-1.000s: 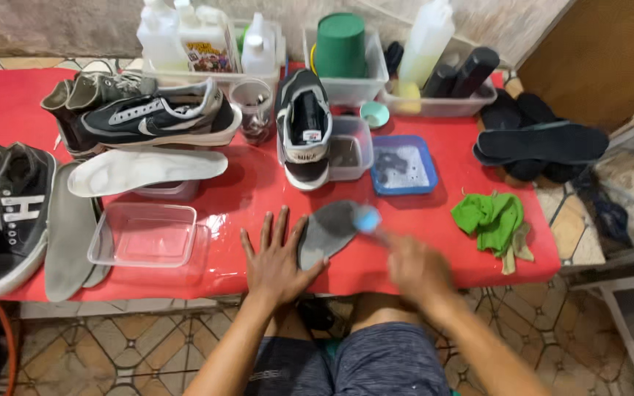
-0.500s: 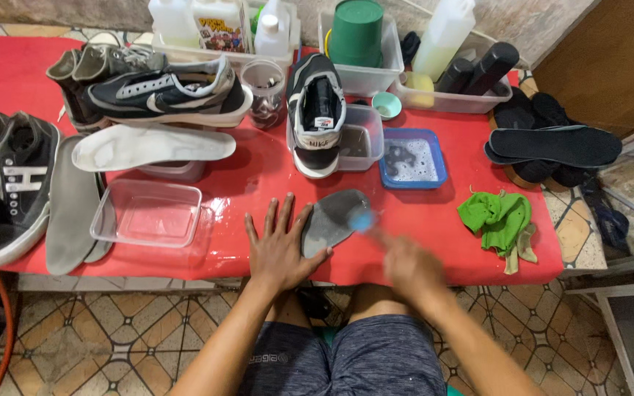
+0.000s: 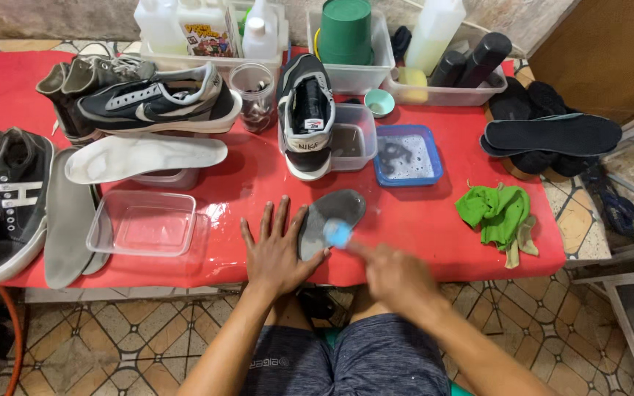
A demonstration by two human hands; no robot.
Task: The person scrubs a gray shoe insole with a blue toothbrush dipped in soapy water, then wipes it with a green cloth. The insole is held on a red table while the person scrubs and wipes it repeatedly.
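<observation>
Left hand [image 3: 277,249] flat, fingers spread; right hand [image 3: 394,275] blurred, closed.

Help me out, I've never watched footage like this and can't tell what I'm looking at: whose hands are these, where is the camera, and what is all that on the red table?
The camera sits on a person's head and looks down, so the two bare hands and the lap in shorts are that person's own. The left hand lies flat, fingers spread, pinning the edge of a grey insole on the red table. The right hand is blurred from motion and holds a small brush with a light blue head against the insole. Around them: an empty clear plastic tub, a blue tray of soapy water, a green cloth, a white insole, several dark sneakers, black insoles, and bins with bottles and a green bucket at the back.
</observation>
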